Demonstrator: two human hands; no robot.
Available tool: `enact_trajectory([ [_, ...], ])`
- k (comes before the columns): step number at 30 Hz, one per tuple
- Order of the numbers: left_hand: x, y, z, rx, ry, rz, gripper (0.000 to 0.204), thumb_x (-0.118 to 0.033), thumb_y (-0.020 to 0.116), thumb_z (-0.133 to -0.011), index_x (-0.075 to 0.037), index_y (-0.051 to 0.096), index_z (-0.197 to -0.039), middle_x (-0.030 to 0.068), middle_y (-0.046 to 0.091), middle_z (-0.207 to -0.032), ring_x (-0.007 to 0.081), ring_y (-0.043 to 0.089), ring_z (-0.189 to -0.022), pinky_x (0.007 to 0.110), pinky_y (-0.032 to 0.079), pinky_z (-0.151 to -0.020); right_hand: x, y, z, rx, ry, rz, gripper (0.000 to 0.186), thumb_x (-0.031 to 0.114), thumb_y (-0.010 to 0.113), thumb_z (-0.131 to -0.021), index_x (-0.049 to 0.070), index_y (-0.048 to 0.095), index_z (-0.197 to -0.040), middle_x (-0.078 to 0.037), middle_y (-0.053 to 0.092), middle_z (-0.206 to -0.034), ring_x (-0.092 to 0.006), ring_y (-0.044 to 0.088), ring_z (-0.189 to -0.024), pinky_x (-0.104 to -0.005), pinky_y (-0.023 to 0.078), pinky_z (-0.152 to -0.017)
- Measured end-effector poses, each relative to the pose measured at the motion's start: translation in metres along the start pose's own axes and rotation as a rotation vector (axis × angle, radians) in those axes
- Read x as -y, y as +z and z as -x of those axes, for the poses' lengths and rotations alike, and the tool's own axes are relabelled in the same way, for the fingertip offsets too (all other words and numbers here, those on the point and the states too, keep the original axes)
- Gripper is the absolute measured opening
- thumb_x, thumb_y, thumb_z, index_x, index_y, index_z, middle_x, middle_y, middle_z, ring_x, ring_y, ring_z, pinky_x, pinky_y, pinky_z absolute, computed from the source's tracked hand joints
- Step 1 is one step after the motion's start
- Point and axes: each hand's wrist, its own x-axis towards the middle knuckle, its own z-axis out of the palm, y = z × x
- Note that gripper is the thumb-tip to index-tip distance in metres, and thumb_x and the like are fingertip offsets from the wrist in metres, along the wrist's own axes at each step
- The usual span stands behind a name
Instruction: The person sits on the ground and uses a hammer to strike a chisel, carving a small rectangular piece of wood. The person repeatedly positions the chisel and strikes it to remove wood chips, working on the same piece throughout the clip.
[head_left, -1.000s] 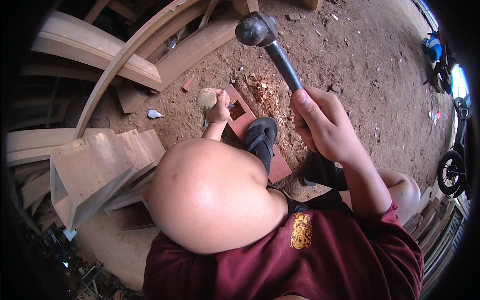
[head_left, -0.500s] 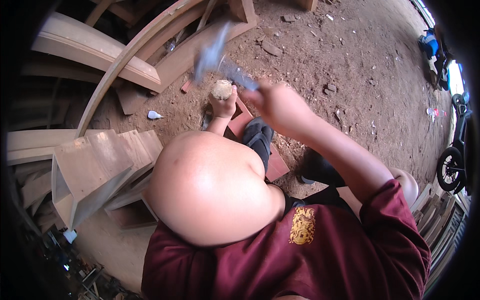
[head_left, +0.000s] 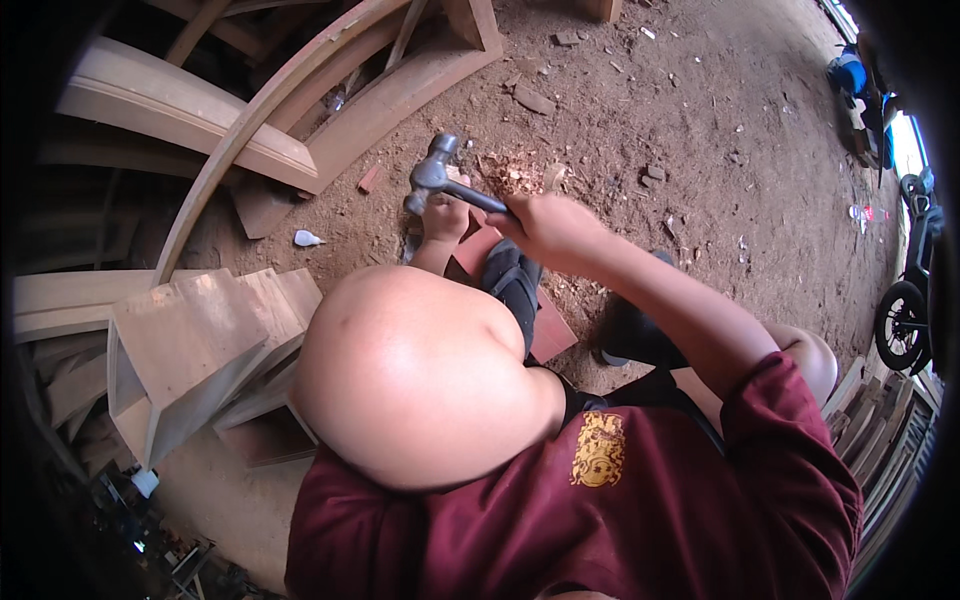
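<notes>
My right hand (head_left: 550, 230) is closed round the shaft of a metal hammer (head_left: 432, 175). The hammer's grey head hangs over my left hand (head_left: 443, 222), which is a fist round an upright tool handle; the handle's worn, round wooden end is now mostly covered by the hammer head. Whether hammer and handle touch I cannot tell, and the tool's lower end is out of sight. Below my hands lies a reddish wooden board (head_left: 552, 332), with my foot (head_left: 510, 268) against or over it. My bent knee (head_left: 420, 370) covers part of my left forearm.
Wood shavings (head_left: 515, 172) lie on the dirt floor past my hands. A curved wooden frame (head_left: 400, 105) stands at the far left, stepped wooden pieces (head_left: 190, 330) nearer. A small white bottle (head_left: 307, 238) lies between. Stacked planks (head_left: 880, 420) and a two-wheeler (head_left: 903, 320) are at right.
The hammer, blurred and raised before, has come down over my left fist and hides the handle's round end. Shavings beyond my hands now show. My left hand keeps its grip.
</notes>
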Motion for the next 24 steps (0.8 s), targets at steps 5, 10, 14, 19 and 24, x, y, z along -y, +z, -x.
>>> enact_trajectory([
  [5,-0.004,-0.006,-0.013,-0.095,0.049,0.112,0.011,-0.008,0.062,-0.084,-0.005,0.054,-0.077,0.0043,0.056,-0.060,0.0139,0.057,-0.053,0.029,0.044,-0.049,-0.062,0.051,0.000,-0.036,0.073,-0.753,0.044,0.041,0.042,-0.102,0.003,0.053,-0.083,-0.001,0.047,-0.058,-0.0106,0.047,-0.049,-0.0314,0.041,-0.047],
  [10,-0.017,-0.021,-0.019,-0.314,-0.071,0.565,0.017,-0.001,0.054,-0.086,-0.008,0.044,-0.073,0.0009,0.045,-0.053,0.0093,0.040,-0.042,0.026,0.035,-0.041,-0.060,0.026,0.013,-0.181,0.335,-0.880,0.043,0.043,0.038,-0.103,0.009,0.042,-0.076,0.003,0.040,-0.053,-0.0092,0.039,-0.039,-0.0278,0.035,-0.037],
  [14,-0.007,-0.016,0.000,-0.205,0.067,0.428,0.018,-0.006,0.056,-0.087,-0.006,0.051,-0.070,0.0016,0.050,-0.057,0.0104,0.045,-0.046,0.027,0.037,-0.044,-0.067,0.012,0.025,-0.217,0.349,-0.962,0.044,0.045,0.038,-0.102,0.009,0.042,-0.077,0.003,0.038,-0.053,-0.0083,0.035,-0.039,-0.0260,0.032,-0.037],
  [19,0.014,-0.017,0.013,-0.119,0.141,0.114,0.014,-0.013,0.061,-0.086,-0.002,0.058,-0.079,0.0067,0.059,-0.062,0.0200,0.057,-0.053,0.034,0.045,-0.052,-0.079,0.019,0.031,-0.225,0.276,-0.980,0.043,0.043,0.040,-0.102,0.007,0.044,-0.079,0.003,0.039,-0.056,-0.0070,0.037,-0.042,-0.0258,0.033,-0.039],
  [24,0.016,-0.012,0.011,-0.188,0.341,-0.315,0.016,-0.019,0.060,-0.088,-0.004,0.059,-0.082,0.0079,0.060,-0.065,0.0241,0.059,-0.058,0.037,0.045,-0.055,-0.028,-0.019,0.039,-0.271,0.230,-0.638,0.045,0.042,0.043,-0.101,0.003,0.051,-0.082,0.002,0.044,-0.058,-0.0060,0.043,-0.051,-0.0250,0.037,-0.047],
])
